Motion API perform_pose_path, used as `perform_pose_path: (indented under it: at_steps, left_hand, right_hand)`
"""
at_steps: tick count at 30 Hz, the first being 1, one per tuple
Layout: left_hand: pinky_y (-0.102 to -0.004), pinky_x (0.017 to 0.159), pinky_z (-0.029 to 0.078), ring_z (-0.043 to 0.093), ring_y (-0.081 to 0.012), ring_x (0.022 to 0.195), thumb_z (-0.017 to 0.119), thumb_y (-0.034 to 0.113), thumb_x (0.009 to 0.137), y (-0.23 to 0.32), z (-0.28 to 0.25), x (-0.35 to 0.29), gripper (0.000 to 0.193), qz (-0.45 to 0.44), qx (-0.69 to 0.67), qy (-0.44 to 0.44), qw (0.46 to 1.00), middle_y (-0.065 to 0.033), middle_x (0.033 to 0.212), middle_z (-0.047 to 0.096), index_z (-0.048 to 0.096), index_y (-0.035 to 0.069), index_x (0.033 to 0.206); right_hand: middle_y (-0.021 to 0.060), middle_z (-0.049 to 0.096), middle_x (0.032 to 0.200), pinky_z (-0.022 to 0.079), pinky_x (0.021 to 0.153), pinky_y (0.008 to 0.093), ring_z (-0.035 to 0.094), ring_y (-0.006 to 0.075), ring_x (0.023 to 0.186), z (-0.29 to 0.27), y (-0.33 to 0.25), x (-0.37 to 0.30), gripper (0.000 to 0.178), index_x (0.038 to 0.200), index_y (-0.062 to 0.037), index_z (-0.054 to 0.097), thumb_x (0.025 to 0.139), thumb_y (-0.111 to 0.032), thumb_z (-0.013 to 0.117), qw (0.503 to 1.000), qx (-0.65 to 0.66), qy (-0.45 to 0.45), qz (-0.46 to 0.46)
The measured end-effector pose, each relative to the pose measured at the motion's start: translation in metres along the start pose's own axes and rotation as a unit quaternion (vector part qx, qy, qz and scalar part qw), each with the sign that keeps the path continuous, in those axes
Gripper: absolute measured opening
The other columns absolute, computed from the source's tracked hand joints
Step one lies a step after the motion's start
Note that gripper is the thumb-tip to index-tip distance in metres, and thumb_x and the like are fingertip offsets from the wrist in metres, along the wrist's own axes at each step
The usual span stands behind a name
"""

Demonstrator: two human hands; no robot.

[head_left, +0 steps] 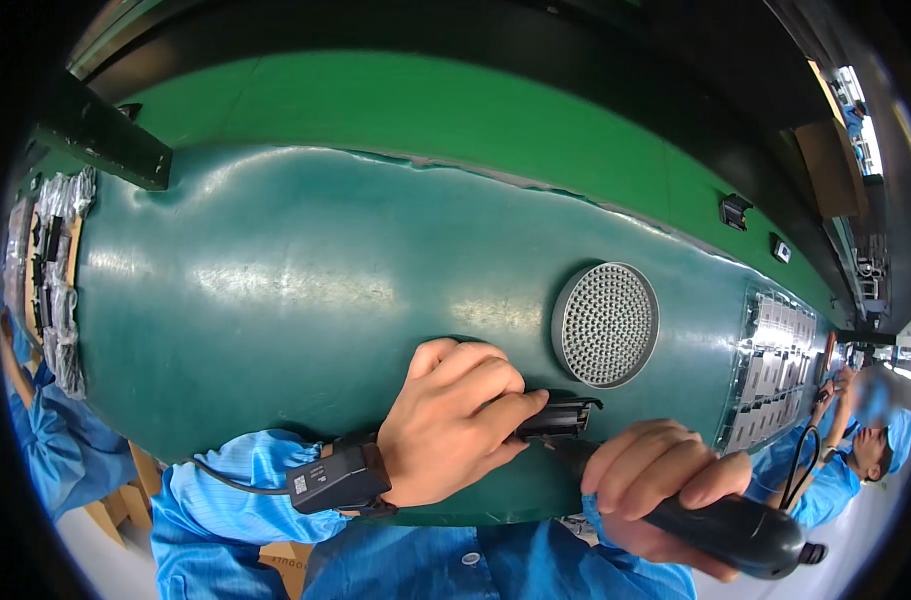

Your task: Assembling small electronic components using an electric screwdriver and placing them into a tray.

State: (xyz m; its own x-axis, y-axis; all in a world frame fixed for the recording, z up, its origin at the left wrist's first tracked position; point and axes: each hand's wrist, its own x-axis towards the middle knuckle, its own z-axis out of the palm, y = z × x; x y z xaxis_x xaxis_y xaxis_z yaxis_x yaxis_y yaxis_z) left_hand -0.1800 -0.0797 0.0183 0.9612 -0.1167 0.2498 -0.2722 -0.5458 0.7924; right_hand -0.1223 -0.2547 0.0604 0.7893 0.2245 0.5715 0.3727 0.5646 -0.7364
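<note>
My left hand is closed around one end of a small black plastic part, steadying it low over the green mat near the front edge. In my right hand is a dark electric screwdriver, gripped in a fist and tilted. Its tapered nose points left toward the black part; whether the tip touches it is hidden. Just beyond the part stands a round grey dish with a grid of small holes or screws. On my left wrist sits a black box-shaped device with a cable.
A clear tray of grey flat parts lies to the right. On the green ledge rest a black bracket-like piece and a small white device. Bagged black parts sit far left. Co-workers in blue are at both sides.
</note>
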Motion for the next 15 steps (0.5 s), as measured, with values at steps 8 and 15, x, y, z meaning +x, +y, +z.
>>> perform_pose_path:
  at_steps: [8, 15]
  left_hand:
    - [-0.0399, 0.089, 0.040, 0.061, -0.0209, 0.102, 0.090, 0.015, 0.052, -0.0014, 0.0021, -0.0028, 0.055, 0.007, -0.003, 0.022, 1.000, 0.0012, 0.097, 0.059, 0.076, 0.010, 0.106]
    - [-0.0413, 0.090, 0.040, 0.061, -0.0223, 0.104, 0.089, 0.015, 0.054, -0.0028, 0.0036, -0.0006, 0.056, 0.022, -0.010, 0.020, 1.000, 0.0003, 0.099, 0.059, 0.076, 0.009, 0.108]
  right_hand:
    - [0.0123, 0.061, 0.067, 0.052, 0.039, 0.0373, 0.056, 0.0220, 0.045, 0.0056, 0.0078, -0.0070, 0.062, 0.103, -0.0040, 0.047, 0.095, -0.064, 0.062, 0.999, 0.007, -0.041, 0.009]
    - [0.0125, 0.061, 0.069, 0.053, 0.043, 0.0381, 0.058, 0.0229, 0.047, 0.0039, 0.0102, -0.0056, 0.066, 0.103, -0.0028, 0.049, 0.092, -0.066, 0.065, 0.997, 0.014, -0.078, 0.018]
